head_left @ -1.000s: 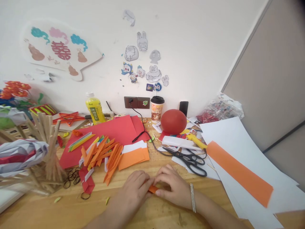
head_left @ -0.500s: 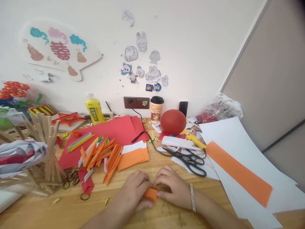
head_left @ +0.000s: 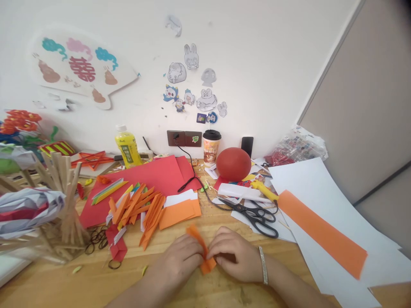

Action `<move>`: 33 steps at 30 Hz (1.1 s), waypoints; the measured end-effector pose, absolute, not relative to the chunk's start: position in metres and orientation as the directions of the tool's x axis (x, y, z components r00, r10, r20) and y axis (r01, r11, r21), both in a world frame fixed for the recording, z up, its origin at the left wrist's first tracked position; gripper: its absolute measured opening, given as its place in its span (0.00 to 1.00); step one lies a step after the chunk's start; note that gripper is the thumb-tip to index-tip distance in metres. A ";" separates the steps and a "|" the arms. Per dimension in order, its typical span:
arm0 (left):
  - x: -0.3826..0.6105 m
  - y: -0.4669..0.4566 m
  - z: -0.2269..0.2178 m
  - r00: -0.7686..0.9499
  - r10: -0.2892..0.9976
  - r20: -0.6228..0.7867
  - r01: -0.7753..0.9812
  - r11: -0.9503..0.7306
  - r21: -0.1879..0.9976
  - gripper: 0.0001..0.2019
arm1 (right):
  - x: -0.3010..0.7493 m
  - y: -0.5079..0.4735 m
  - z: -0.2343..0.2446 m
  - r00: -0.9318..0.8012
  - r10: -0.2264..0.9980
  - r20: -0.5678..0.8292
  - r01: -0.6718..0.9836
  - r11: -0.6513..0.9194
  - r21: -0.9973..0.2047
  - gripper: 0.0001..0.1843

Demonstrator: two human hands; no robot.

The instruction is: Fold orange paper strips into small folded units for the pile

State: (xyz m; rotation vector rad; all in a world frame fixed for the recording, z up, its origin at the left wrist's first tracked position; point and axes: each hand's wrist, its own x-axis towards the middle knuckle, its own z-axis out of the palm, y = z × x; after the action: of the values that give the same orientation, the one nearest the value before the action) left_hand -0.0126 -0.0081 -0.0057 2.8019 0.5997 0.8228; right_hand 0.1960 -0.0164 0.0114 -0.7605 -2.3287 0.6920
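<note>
both hands pinched the orange paper strip (head_left: pixel 202 250) just in front of the scissors (head_left: pixel 257 214). left hand (head_left: pixel 180 261) and right hand (head_left: pixel 236 256) each had a grip clenched on it, low over the bench (head_left: pixel 96 282).

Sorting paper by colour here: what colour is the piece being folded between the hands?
Orange; the folded paper shows best in the head view.

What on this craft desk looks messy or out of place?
Nothing looks broken or spilled. Folded orange strips lie in a loose, crisscrossed heap, small green scraps dot the wooden table, and black scissors lie open on white paper. Both hands pinch a small orange paper piece.
</note>
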 end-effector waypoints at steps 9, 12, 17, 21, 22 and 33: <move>-0.022 -0.003 0.014 0.849 0.381 0.366 0.268 -0.908 0.323 0.08 | 0.205 -0.008 0.002 -0.681 0.663 0.312 0.433 0.707 -0.559 0.04; -0.022 -0.001 0.013 0.836 0.409 0.366 0.269 -0.887 0.376 0.08 | 0.205 -0.009 0.003 -0.690 0.665 0.285 0.442 0.699 -0.562 0.05; -0.017 -0.003 0.013 0.800 0.472 0.370 0.328 -0.861 0.388 0.09 | 0.200 -0.010 0.004 -0.704 0.667 0.243 0.467 0.693 -0.549 0.02; -0.014 -0.006 0.013 0.773 0.513 0.373 0.370 -0.842 0.393 0.08 | 0.196 -0.010 0.004 -0.677 0.707 0.205 0.503 0.648 -0.572 0.03; -0.013 -0.007 0.011 0.759 0.535 0.371 0.389 -0.830 0.400 0.07 | 0.195 -0.010 0.003 -0.662 0.722 0.201 0.516 0.634 -0.576 0.04; -0.003 -0.011 0.002 0.647 0.666 0.372 0.535 -0.744 0.401 0.06 | 0.187 -0.015 0.000 -0.478 0.871 0.114 0.650 0.438 -0.621 0.08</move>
State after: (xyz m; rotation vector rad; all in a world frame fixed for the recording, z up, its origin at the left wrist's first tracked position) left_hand -0.0027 -0.0111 0.0018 2.6124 0.9723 0.7405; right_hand 0.1874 -0.0146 -0.0004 -1.2861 -2.2744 0.7133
